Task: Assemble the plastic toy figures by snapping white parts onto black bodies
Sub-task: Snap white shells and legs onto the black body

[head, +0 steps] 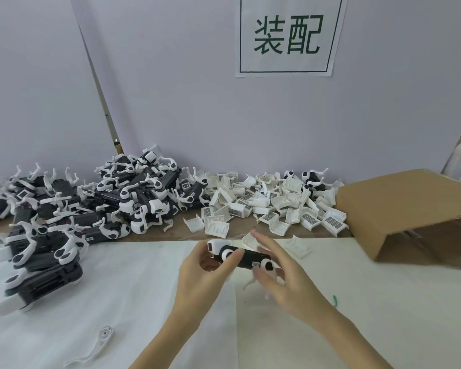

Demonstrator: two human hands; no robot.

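While the left hand grips one toy figure, the right hand hovers with fingers relaxed; one loose white leg lies nearby.

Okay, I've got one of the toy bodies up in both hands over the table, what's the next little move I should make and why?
Probably steady the black body with the left hand, which grips its end, and press the white leg piece home with the right hand. That hand's fingers look straight and blurred beside that end, so whether the piece is seated cannot be told.
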